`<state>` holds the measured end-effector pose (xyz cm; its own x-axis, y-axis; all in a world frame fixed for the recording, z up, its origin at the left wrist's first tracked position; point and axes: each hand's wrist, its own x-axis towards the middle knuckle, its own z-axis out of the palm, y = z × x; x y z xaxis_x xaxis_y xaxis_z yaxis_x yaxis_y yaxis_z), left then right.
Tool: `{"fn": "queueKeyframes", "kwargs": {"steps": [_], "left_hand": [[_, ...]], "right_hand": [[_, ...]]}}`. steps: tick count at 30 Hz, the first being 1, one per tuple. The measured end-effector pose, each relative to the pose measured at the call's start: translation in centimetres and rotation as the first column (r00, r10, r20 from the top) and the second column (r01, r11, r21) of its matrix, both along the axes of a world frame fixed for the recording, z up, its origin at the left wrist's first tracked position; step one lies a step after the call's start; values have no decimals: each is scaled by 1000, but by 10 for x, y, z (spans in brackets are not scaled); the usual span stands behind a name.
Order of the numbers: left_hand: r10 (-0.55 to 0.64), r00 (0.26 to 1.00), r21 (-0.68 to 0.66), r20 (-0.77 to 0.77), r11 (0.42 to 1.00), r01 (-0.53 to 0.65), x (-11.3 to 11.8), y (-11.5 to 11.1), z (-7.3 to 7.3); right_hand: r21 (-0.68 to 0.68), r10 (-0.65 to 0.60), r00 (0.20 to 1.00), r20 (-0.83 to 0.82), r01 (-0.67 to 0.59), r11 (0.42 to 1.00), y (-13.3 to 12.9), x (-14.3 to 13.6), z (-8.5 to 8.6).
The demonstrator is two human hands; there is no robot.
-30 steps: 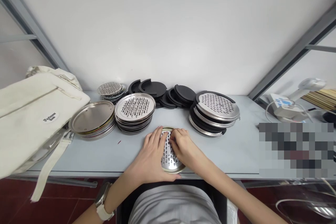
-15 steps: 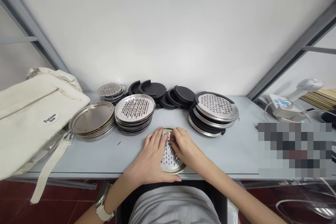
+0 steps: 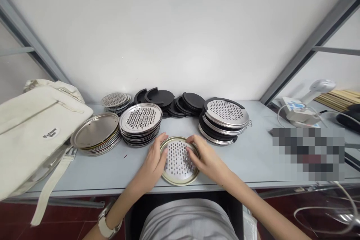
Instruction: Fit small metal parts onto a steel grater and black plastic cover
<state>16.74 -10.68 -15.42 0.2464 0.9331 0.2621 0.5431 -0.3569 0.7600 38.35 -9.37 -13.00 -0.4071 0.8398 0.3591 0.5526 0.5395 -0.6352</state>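
Observation:
A round metal grater [image 3: 179,163] with a gold-toned raised rim lies on the table right in front of me. My left hand [image 3: 155,157] takes it by the left rim, thumb over the top and fingers along the outer edge. On the opposite side my right hand [image 3: 204,154] is curled round the right rim, its thumb and fingertips over the perforated face. Behind my left hand stands a stack of round grater plates [image 3: 142,118]. Left of that is a pile of smooth round metal trays [image 3: 97,130].
Black round holders [image 3: 194,101] lie along the wall. Stacked graters in black holders [image 3: 227,114] stand at the right, with small grater discs [image 3: 114,100] at the back left. A cream backpack [image 3: 36,131] occupies the left end. A white device [image 3: 300,110] with cables sits far right.
My left hand has drawn back to the left, uncovering the grater's face. My right hand has shifted from the perforated middle toward the right rim. The view has tilted slightly.

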Motion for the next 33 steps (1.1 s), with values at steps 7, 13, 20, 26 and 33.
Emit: {"fn": "queueKeyframes", "kwargs": {"steps": [7, 13, 20, 26, 33], "left_hand": [[27, 993, 37, 111, 999, -32, 0, 11, -9], [18, 992, 19, 124, 1000, -21, 1, 10, -6], [-11, 988, -10, 152, 1000, 13, 2, 8, -7], [23, 999, 107, -23, 994, -20, 2, 8, -3], [68, 992, -15, 108, 998, -66, 1, 10, -10]], "right_hand": [[21, 82, 993, 86, -85, 996, -36, 24, -7], [33, 131, 991, 39, -132, 991, -32, 30, -23], [53, 68, 996, 57, -71, 996, -26, 39, -25], [225, -111, 993, 40, 100, 969, -22, 42, -30], [241, -69, 993, 97, 44, 969, -25, 36, -31]]}}
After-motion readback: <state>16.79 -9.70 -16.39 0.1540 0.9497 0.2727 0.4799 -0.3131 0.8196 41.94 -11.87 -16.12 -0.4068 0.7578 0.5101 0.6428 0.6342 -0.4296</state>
